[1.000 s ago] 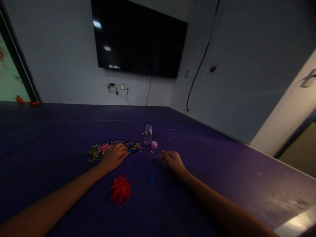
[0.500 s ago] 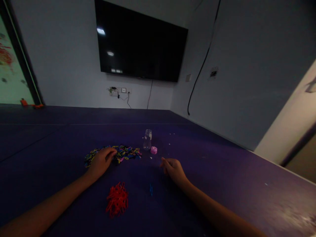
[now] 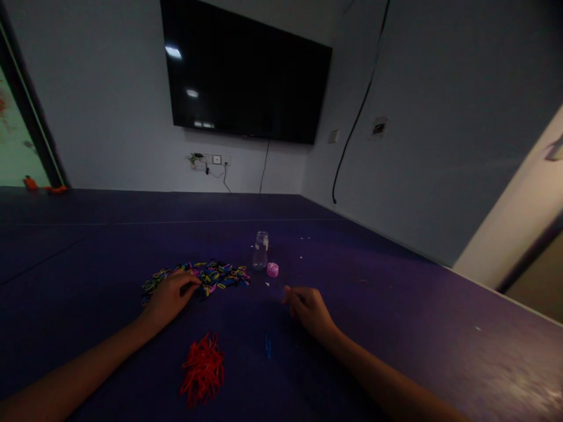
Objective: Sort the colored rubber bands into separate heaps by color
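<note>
My left hand [image 3: 168, 296] rests at the near edge of a pile of small mixed-colour rubber bands [image 3: 222, 276]. Its thumb and forefinger come together over the bands; what is between the tips is too small to make out. Off to the right, my right hand [image 3: 310, 309] is held with the fingers curled and the tips pressed together, and anything in them is hidden. A heap of red rubber bands [image 3: 203, 369] lies close to me. Between the forearms there is a small blue bundle [image 3: 268, 346], likely also bands.
A clear bottle [image 3: 261, 251] stands uncapped beyond the hands, with a pink cap [image 3: 272, 269] beside it. White scraps dot the purple surface [image 3: 387, 293]. A large television [image 3: 246, 76] hangs on the far wall, and a black cable [image 3: 352, 138] runs down the right wall.
My left hand has drawn slightly back and left along the mixed pile. The right hand stays nearly in place. The whole view has shifted a little.
</note>
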### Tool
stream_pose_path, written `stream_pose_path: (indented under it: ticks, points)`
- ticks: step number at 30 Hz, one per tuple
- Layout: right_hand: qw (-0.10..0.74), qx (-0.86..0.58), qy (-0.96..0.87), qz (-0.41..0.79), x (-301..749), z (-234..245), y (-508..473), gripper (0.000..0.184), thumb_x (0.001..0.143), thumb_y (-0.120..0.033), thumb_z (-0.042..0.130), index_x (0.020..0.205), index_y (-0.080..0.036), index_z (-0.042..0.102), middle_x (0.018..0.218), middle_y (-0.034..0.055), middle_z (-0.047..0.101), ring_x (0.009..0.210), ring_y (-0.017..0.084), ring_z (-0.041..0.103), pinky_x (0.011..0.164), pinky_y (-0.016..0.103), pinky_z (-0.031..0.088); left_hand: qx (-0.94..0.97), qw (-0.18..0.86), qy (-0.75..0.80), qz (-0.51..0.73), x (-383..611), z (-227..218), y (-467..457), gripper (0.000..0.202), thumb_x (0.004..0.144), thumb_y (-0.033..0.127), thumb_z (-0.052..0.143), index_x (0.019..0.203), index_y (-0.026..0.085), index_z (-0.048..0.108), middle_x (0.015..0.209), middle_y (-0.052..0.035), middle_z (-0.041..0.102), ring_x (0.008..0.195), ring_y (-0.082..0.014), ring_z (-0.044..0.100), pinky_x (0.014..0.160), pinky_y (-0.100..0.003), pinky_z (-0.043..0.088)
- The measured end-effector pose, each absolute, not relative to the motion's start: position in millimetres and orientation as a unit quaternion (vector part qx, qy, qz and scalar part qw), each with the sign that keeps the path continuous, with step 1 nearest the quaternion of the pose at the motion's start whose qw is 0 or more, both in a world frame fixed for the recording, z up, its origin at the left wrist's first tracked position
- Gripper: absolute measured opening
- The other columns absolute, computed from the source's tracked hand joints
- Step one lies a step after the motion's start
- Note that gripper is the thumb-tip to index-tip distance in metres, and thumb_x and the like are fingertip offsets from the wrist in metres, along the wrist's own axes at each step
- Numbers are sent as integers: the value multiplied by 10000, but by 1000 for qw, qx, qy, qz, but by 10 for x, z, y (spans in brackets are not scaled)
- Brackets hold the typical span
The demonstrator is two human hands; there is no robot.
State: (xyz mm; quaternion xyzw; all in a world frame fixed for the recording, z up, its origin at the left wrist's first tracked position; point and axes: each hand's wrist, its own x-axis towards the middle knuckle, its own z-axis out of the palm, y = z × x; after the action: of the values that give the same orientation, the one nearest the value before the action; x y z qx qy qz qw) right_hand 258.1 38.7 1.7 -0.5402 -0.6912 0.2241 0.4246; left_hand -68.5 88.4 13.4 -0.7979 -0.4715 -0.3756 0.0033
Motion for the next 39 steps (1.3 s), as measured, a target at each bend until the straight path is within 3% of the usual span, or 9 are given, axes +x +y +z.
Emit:
stream_pose_path:
  ticks: [12, 19, 39]
  points:
    - [407, -540, -710, 197, 2583, 64, 374, 458, 897, -450, 386, 615, -178, 623, 455, -10, 536, 424, 114, 489, 462, 221, 338, -760, 39, -540, -359, -805, 160, 857, 182, 788, 254, 511, 801, 229, 690, 821, -30, 724, 767, -209, 664, 717, -314, 501]
    - [391, -528, -732, 180, 2568, 75, 368, 454, 899, -449, 385, 636, -175, 632, 454, -11, 545, 431, 118, 503, 464, 218, 338, -802, 40, -482, -350, -777, 152, 894, 149, 762, 219, 540, 721, 218, 683, 798, -30, 723, 792, -212, 658, 791, -350, 494]
    - [383, -523, -741, 177, 2552, 92, 362, 453, 890, -459, 379, 631, -181, 626, 456, -5, 547, 428, 123, 502, 456, 225, 332, -807, 35, -488, -331, -814, 131, 945, 205, 745, 153, 555, 728, 241, 739, 793, -28, 745, 798, -230, 674, 817, -411, 502]
